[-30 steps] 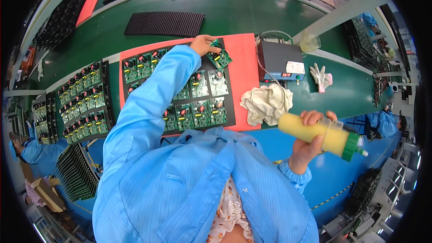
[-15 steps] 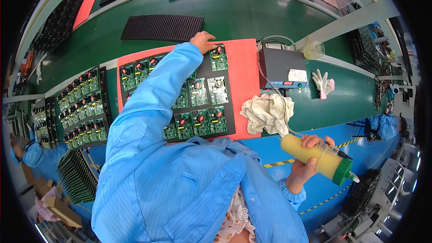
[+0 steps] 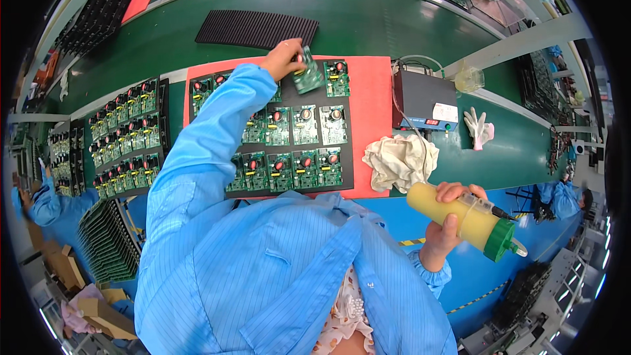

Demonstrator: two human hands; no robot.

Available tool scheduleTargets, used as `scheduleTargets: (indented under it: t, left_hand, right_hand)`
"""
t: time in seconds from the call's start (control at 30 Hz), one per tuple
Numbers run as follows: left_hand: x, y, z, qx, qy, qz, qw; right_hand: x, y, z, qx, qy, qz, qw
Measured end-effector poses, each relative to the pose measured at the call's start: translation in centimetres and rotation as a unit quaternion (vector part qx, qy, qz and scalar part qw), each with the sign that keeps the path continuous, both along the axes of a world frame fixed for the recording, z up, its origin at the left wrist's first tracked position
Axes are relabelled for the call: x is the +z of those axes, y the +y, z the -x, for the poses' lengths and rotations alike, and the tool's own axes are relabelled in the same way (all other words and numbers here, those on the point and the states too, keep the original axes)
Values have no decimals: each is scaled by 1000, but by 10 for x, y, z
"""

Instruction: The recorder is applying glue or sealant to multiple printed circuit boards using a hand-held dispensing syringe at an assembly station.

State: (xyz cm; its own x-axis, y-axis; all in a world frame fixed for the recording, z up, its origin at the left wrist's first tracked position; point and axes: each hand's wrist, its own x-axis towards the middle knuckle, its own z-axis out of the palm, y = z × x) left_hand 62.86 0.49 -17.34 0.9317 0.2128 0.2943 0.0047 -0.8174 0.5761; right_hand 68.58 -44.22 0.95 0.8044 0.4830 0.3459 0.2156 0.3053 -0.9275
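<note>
While the corner board [image 3: 338, 79] now lies flat at the far right of the black panel [image 3: 289, 95], the left hand [image 3: 282, 60] has left it and pinches another circuit board [image 3: 307, 79] just to its left. Half a second ago, the fingers were at that corner board. The newly held one is tilted and blurred, over the panel's far row. The right hand [image 3: 445, 235] stays wrapped around a yellow bottle [image 3: 453, 213], its green cap pointing down and to the right, much as before.

Reaching across the panel, the left sleeve [image 3: 213, 128] hides several boards in its left part. A red mat [image 3: 371, 112] lies under the panel, with a crumpled cloth [image 3: 399, 161] on its right edge, near the bottle. Beyond the mat are a dark box [image 3: 420, 92] and a white glove [image 3: 478, 128]. A ribbed black strip [image 3: 256, 28] lies just past the left hand, and more boards [image 3: 128, 137] stand in rows to the left.
</note>
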Motion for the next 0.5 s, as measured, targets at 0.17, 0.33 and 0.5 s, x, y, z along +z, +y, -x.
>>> scheduleTargets:
  t: [0.17,0.33,0.5]
  left_hand:
    - [68,-72,30,163,-36,570,804]
    - [101,-165,54,74,-27,815,574]
    - [115,-227,74,70,-46,874,479]
  right_hand:
    - [6,11,4,62,-4,-66,996]
    - [15,38,6,121,-23,-140,982]
    - [17,64,14,192,-21,-176,965]
